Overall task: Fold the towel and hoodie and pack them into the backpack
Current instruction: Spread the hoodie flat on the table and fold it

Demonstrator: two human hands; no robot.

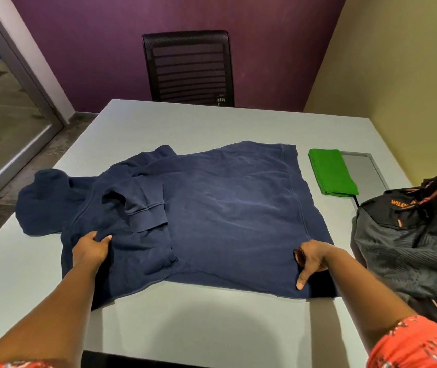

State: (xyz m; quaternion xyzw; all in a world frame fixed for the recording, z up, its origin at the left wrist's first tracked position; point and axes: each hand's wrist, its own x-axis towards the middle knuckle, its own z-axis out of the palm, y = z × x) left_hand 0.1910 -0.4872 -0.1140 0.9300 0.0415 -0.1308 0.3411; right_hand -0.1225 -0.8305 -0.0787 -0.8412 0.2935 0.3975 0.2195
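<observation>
Navy blue cotton-fleece hoodie (212, 208) lies flat across the middle of the pale grey matte bench (185, 322), hood pointing left, ribbed hem to the right. Fabric is soft and lightly creased; one sleeve is folded in over the body, its ribbed cuff (145, 213) lying on the chest area. Hood (44, 197) is slumped in a rounded lump at the left end. Left hand (91, 248) grip: fingers curled into the cloth near the shoulder on the near edge, bunching a small fold of hoodie. Right hand (312, 257) grip: fingers curled and tucked around the near edge close to the hem corner, thumb extended down pressing the fabric flat onto the bench. Bright green terry towel (331, 172), already folded into a neat thick rectangle, sits just beyond the hoodie's hem on the right, partly over a grey metal-framed rectangular hatch (366, 171) set in the bench top. Black and dark grey woven nylon backpack (411, 248) with orange trim and orange lettering slumps at the right bench edge, near the hoodie's hem corner, not clearly touching it. Black mesh-back office chair (189, 67) stands at the far side of the bench against a purple textured wall (105, 49). Orange patterned sleeves (419, 346) visible at both forearms.
</observation>
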